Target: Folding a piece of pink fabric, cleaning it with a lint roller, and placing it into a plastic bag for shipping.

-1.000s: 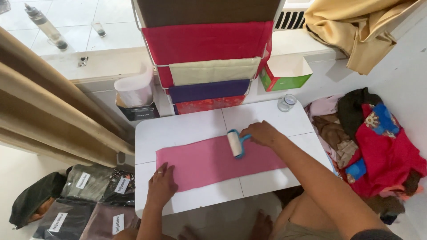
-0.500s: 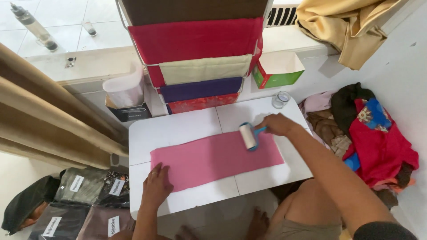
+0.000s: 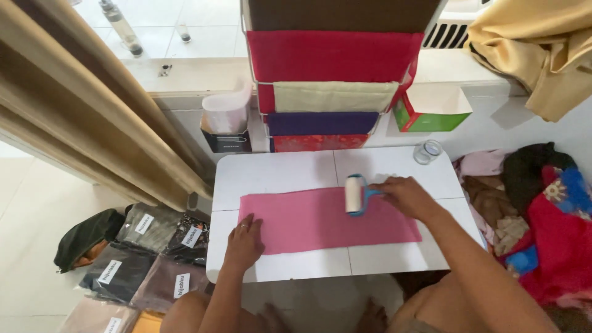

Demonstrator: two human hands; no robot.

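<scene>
1. Now my right hand grips the blue handle of the white cylindrical lint roller, fingers closed around it, and the roller sits on the long pink rectangular cloth, a little right of its middle and close to its far edge.
2. Half a second ago the roller was further toward the right end of the cloth, and a second ago it was about where it is now; so I have run it out to the right and brought it back left along the far part of the strip.
3. My left hand has not shifted: it lies flat with fingers spread on the left end of the cloth, pinning it to the small white tiled worktop.
4. My view has drifted a little between pictures, yet the cloth lies in the same place, flat across the worktop's middle, with no fold that I can see.
5. I judge from this that the rolling is mid-course: the far strip has had passes, while the near edge and the left end under my palm show no sign of the roller.
6. Beyond the cloth, a small clear glass jar stands at the far right corner of the worktop, well apart from the roller.
</scene>
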